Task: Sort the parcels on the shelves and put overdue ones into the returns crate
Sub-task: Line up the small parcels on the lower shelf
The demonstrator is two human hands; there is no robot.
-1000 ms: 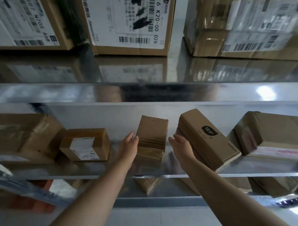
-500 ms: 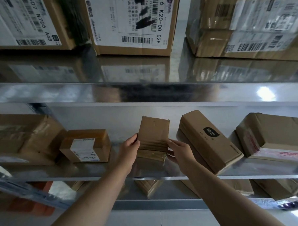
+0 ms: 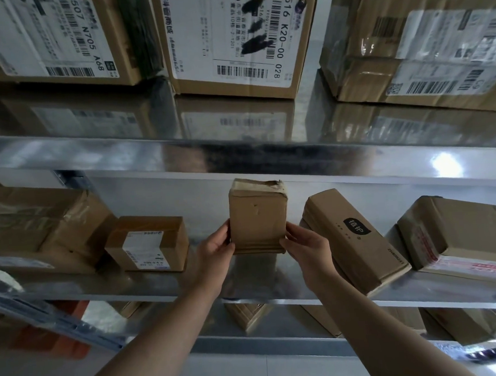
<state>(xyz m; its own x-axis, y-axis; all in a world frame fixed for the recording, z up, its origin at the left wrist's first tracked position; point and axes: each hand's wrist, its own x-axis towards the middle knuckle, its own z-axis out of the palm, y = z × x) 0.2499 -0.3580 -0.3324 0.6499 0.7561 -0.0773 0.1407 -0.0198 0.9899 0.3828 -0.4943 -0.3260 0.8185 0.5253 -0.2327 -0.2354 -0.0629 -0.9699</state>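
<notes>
1. My left hand (image 3: 215, 250) and right hand (image 3: 306, 249) clamp a small plain cardboard parcel (image 3: 257, 224) between them, fingers curled round its lower side edges.
2. It stands upright, its crumpled taped end uppermost, over the steel shelf (image 3: 148, 283).
3. Just right of my right fingers a long logo-printed carton (image 3: 354, 240) leans tilted.
4. Left of my left fingers sits a small labelled box (image 3: 147, 243).

The shelf (image 3: 239, 148) is glossy mirror-like metal; the parcel (image 3: 257, 221) is matt brown cardboard with creased tape on top.
</notes>
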